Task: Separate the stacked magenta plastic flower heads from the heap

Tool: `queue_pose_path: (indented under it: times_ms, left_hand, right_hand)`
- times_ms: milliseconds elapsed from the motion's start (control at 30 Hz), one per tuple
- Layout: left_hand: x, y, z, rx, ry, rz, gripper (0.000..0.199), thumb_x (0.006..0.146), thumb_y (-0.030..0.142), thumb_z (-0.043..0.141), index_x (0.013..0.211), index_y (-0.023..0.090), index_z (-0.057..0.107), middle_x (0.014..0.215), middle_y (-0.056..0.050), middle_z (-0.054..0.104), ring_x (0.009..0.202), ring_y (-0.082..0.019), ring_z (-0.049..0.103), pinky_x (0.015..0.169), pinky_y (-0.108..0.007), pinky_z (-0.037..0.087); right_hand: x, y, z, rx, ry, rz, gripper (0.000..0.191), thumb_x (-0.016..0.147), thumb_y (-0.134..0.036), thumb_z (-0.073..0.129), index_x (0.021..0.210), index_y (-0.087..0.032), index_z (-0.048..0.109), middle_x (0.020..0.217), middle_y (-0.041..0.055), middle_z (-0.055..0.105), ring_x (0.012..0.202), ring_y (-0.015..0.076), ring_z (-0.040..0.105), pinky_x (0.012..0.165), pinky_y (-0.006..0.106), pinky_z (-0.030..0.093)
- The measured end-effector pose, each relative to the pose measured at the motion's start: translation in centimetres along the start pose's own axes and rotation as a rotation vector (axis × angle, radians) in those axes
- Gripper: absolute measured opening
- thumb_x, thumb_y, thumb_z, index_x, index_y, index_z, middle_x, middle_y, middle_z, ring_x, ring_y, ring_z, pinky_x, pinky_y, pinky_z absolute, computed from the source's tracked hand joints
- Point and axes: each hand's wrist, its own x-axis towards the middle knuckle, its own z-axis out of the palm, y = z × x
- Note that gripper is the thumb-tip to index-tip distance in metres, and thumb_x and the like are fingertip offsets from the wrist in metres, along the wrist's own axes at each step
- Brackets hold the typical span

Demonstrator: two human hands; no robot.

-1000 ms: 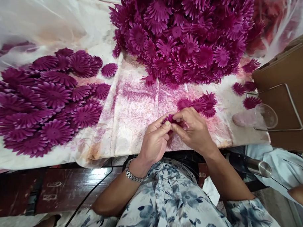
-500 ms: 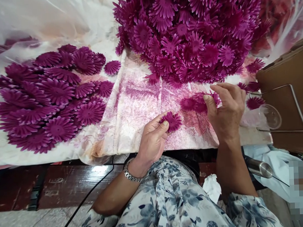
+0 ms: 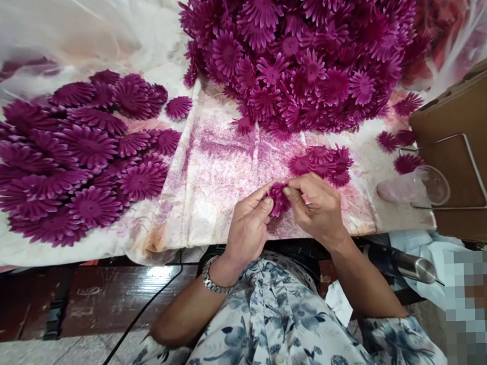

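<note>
Near the table's front edge, a small magenta flower piece (image 3: 279,199) is held between both hands. My left hand (image 3: 249,222) pinches its left side with thumb and fingers. On its right side, my right hand (image 3: 318,206) grips the petals between thumb and forefinger. Just behind my right hand lies a small cluster of magenta flowers (image 3: 320,161). A large heap of similar flowers (image 3: 303,58) rises at the back. Flatter, wider flowers (image 3: 86,150) are spread in overlapping layers at the left.
A stained white cloth (image 3: 219,172) covers the table. At the right are a clear plastic cup (image 3: 431,185) on its side, a bent metal wire frame (image 3: 477,169) and a cardboard box (image 3: 457,122). A steel cylinder (image 3: 416,267) sticks out below the table's edge.
My right hand has moved left and down from the small cluster to the flower in my left hand and now grips it too. The flower's petals look more bunched.
</note>
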Motion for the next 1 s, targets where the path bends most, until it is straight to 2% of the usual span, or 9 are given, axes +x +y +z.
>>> queue_pose_path:
  times_ms: [100,200,300,400,467,633,800,933,1000]
  left_hand:
    - [0.1,0.5,0.0,-0.039,0.021,0.004,0.029,0.063,0.026,0.077,0.09,0.016,0.073,0.082,-0.005,0.073,0.078,-0.017,0.065,0.078,-0.029,0.049]
    - [0.2,0.8,-0.2,-0.065,0.026,-0.007,0.026,0.065,0.023,0.074,0.09,0.016,0.073,0.086,-0.006,0.074,0.082,-0.017,0.066,0.084,-0.03,0.049]
    - [0.2,0.9,-0.1,-0.06,0.003,-0.002,0.023,0.068,0.022,0.071,0.091,0.017,0.074,0.088,-0.006,0.074,0.083,-0.015,0.065,0.085,-0.027,0.047]
    - [0.2,0.7,0.2,-0.028,-0.011,-0.024,0.024,0.067,0.023,0.072,0.091,0.017,0.074,0.085,-0.005,0.073,0.075,-0.013,0.063,0.074,-0.023,0.048]
    - [0.1,0.5,0.2,-0.013,-0.02,-0.038,0.028,0.065,0.024,0.074,0.093,0.018,0.074,0.086,-0.004,0.072,0.076,-0.012,0.061,0.07,-0.021,0.047]
    - [0.0,0.0,-0.2,-0.006,-0.042,-0.034,0.032,0.067,0.028,0.075,0.097,0.017,0.073,0.079,-0.002,0.07,0.076,-0.011,0.06,0.077,-0.021,0.046]
    - [0.0,0.6,-0.4,-0.011,0.039,0.028,0.03,0.06,0.029,0.079,0.088,0.016,0.074,0.073,-0.002,0.07,0.07,-0.013,0.062,0.074,-0.026,0.049]
    - [0.2,0.9,0.0,-0.058,0.018,-0.006,0.03,0.06,0.027,0.078,0.087,0.017,0.074,0.08,-0.005,0.072,0.074,-0.016,0.064,0.074,-0.028,0.05]
    - [0.3,0.9,0.1,-0.062,0.01,-0.012,0.03,0.063,0.025,0.075,0.091,0.016,0.074,0.08,-0.005,0.072,0.072,-0.014,0.063,0.071,-0.025,0.048]
  right_hand:
    - [0.6,2.1,-1.2,-0.26,0.174,0.037,0.01,0.087,-0.018,0.053,0.08,-0.02,0.061,0.067,0.0021,0.061,0.063,0.0143,0.055,0.059,0.03,0.044]
    - [1.2,3.3,-2.4,-0.422,0.18,0.123,0.013,0.085,-0.027,0.057,0.094,-0.02,0.064,0.09,0.0079,0.065,0.085,0.0211,0.058,0.076,0.039,0.045]
    - [1.1,2.1,-2.2,-0.232,0.052,0.054,0.019,0.083,-0.03,0.061,0.099,-0.02,0.062,0.092,0.0075,0.063,0.087,0.0199,0.057,0.074,0.036,0.047]
    - [0.6,0.1,-0.7,0.035,-0.12,-0.058,0.007,0.085,-0.025,0.058,0.087,-0.019,0.059,0.075,0.0039,0.062,0.073,0.0156,0.055,0.067,0.03,0.046]
    - [0.3,-0.8,0.3,0.078,-0.153,-0.077,0.007,0.086,-0.02,0.054,0.081,-0.018,0.057,0.07,0.0039,0.061,0.068,0.0151,0.053,0.065,0.029,0.045]
    - [-0.3,-0.6,1.2,-0.055,-0.046,-0.121,0.011,0.085,-0.009,0.05,0.079,-0.015,0.058,0.065,0.0041,0.06,0.063,0.0145,0.052,0.06,0.028,0.045]
    - [0.4,2.2,-1.2,-0.375,0.222,-0.031,0.011,0.086,-0.014,0.052,0.09,-0.017,0.062,0.071,0.0028,0.061,0.066,0.0135,0.055,0.061,0.027,0.045]
    - [1.1,2.4,-2.5,-0.46,0.147,0.057,0.024,0.085,-0.026,0.057,0.107,-0.019,0.061,0.099,0.0099,0.062,0.09,0.021,0.057,0.077,0.037,0.046]
    - [1.0,1.3,-1.9,-0.298,0.077,-0.016,0.02,0.084,-0.028,0.06,0.102,-0.019,0.061,0.093,0.0081,0.063,0.086,0.0192,0.057,0.073,0.034,0.047]
